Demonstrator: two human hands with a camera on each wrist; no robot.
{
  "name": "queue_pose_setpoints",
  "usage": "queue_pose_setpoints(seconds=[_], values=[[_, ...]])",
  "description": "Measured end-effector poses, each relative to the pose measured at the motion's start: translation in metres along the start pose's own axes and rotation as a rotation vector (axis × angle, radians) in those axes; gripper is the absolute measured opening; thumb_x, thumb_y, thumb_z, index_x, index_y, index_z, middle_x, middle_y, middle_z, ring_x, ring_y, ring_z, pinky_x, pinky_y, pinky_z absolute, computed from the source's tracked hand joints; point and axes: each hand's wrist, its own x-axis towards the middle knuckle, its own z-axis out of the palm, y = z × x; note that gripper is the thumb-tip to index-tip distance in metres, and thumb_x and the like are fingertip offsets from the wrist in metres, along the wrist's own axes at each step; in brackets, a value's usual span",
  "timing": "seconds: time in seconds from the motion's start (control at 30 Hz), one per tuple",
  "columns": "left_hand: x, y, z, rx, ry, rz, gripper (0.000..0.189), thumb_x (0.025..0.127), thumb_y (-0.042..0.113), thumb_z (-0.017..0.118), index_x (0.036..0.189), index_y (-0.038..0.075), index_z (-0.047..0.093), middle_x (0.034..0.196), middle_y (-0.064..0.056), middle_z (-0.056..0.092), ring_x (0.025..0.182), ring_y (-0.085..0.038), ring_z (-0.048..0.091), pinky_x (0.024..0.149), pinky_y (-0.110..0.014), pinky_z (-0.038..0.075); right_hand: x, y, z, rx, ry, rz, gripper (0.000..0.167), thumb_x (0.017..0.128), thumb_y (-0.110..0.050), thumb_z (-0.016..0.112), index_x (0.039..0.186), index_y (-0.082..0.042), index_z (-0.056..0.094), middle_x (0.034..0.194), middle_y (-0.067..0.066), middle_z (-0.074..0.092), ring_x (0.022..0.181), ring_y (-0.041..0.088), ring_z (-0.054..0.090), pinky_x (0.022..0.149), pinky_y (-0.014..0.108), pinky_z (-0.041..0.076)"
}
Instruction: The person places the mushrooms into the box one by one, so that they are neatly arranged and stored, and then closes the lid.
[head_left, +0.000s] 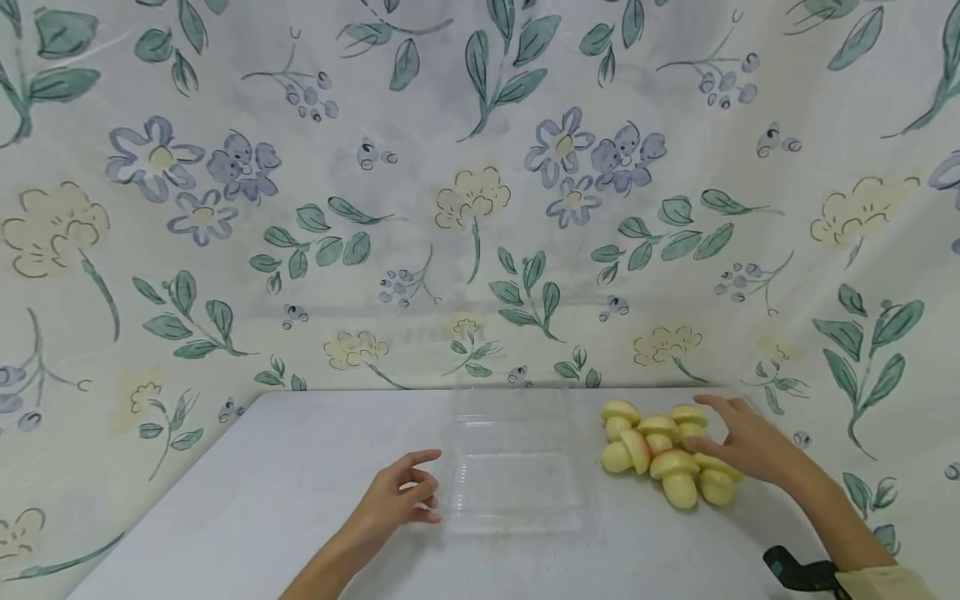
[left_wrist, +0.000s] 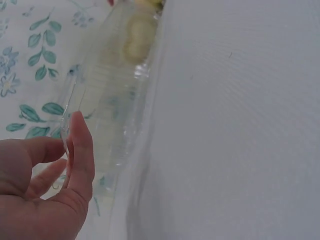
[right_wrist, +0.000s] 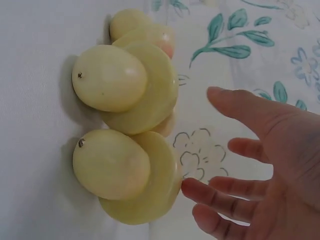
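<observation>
Clear container [head_left: 517, 492]: on the table, between the hands; see-through, print showing through its wall in the left wrist view
Left hand [head_left: 393, 496]: at the container's 9 o'clock edge; fingers loosely bent, thumb apart; whether they touch the edge, cannot tell
Mushroom-shaped pieces [head_left: 672, 465]: at least six, pale yellow-green, clustered at the container's 3 o'clock
Right hand [head_left: 753, 442]: at the cluster's 3 o'clock; fingers spread, gripping nothing
White table [head_left: 262, 492]: floral cloth [head_left: 405, 317] at its 12 o'clock

Glossy see-through plastic container [head_left: 517, 492], smooth, slightly shiny mushroom shapes [head_left: 673, 463], matt tabletop [head_left: 300, 454], cloth backdrop [head_left: 420, 187]
</observation>
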Motion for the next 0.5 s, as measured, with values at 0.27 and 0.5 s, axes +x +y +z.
queue_pose_setpoints(seconds=[0.27, 0.5], values=[[0.001, -0.003, 0.004, -0.086, 0.009, -0.043, 0.056, 0.096, 0.008, 0.059, 0.147, 0.0, 0.037, 0.101, -0.006, 0.052, 0.082, -0.014, 0.058, 0.075, -0.032, 0.061, -0.005, 0.011, -0.005, 0.002, -0.058, -0.045, 0.073, 0.085, -0.042, 0.074, 0.135, 0.003, 0.047, 0.119, 0.033, 0.056, 0.092, 0.035, 0.064, 0.067, 0.043, 0.055], [0.001, -0.003, 0.005, -0.142, 0.021, -0.058, 0.057, 0.095, 0.009, 0.061, 0.147, -0.001, 0.038, 0.1, -0.004, 0.052, 0.08, -0.012, 0.056, 0.074, -0.029, 0.06, -0.004, 0.014, -0.01, 0.09, -0.222, 0.06, 0.076, 0.081, -0.039, 0.078, 0.137, 0.0, 0.045, 0.118, 0.03, 0.058, 0.078, 0.021, 0.064, 0.063, 0.034, 0.053]])
